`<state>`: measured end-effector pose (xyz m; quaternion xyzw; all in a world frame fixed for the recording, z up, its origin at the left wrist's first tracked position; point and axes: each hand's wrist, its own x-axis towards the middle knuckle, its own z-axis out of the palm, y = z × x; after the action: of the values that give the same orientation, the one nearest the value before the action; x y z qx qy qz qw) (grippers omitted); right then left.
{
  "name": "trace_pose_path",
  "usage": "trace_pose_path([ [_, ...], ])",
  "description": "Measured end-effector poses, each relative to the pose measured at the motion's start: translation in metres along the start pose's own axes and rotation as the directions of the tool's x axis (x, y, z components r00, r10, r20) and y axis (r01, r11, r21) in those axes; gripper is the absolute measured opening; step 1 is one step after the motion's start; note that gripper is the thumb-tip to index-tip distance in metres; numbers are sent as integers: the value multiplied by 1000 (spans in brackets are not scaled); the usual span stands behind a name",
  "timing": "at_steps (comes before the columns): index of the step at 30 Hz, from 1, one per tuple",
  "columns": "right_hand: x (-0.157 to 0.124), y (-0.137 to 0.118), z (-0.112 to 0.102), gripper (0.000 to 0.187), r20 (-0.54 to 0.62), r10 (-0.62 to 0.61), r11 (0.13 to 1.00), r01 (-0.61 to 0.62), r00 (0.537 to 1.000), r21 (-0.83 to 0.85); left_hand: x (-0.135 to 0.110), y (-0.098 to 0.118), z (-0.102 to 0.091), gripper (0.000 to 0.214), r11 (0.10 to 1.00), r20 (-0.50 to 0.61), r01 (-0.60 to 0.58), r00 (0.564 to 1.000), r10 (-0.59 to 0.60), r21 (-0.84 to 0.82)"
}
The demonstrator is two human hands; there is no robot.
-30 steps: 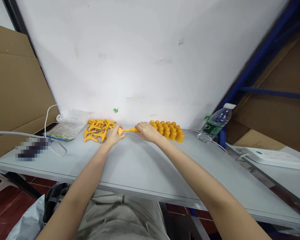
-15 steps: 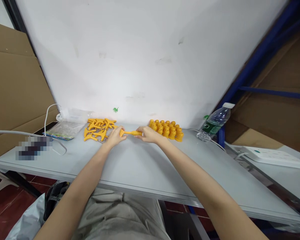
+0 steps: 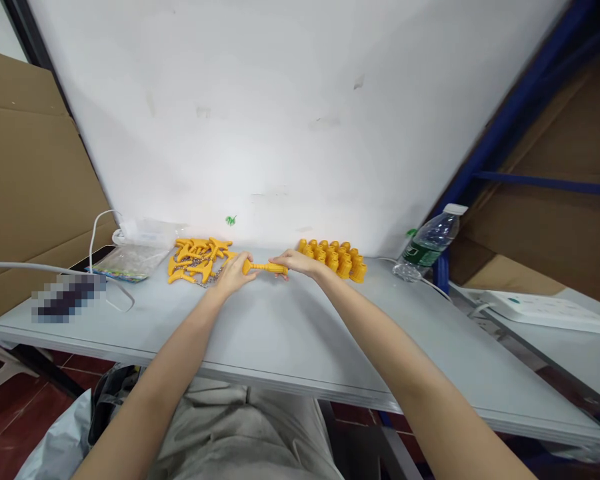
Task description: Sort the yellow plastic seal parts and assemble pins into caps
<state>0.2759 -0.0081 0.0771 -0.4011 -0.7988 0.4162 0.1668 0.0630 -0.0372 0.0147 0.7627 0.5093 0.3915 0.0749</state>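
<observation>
The yellow piece shows more of its ribbed end than before, the left hand and right hand both having fingers closed on it.

ribbed piece: yellow | table: pale grey | bottle label: green

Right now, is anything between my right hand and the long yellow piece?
Nothing visible: your right hand holds the long yellow piece at its ribbed end, your left hand at the other. Yellow cups stand to the right.
</observation>
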Motion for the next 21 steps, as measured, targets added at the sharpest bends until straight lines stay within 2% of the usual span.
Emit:
trace_pose_path([
  [3,3,6,4,56,-81,-11,998,5,997,-68,0,0,1,25,1000,10,20,1000,-20,3],
  [6,8,18,10,46,-175,-95,986,68,980,-155,0,-2,0,27,997,8,79,997,-79,10],
  [8,10,27,15,38,-251,-185,964,126,950,-234,-1,-2,0,27,995,9,102,995,-102,3],
  [11,10,39,26,41,-328,-308,889,147,893,-434,-1,-1,-1,27,994,14,112,994,-112,-1],
  [15,4,48,35,25,-364,-410,776,111,836,-620,-2,2,0,26,994,19,111,994,-111,-10],
  [17,0,49,37,18,-372,-442,749,107,816,-654,-2,2,0,27,993,22,117,993,-117,-16],
  [21,-6,47,37,16,-375,-483,716,111,791,-689,-2,3,1,27,992,21,125,992,-124,-20],
])
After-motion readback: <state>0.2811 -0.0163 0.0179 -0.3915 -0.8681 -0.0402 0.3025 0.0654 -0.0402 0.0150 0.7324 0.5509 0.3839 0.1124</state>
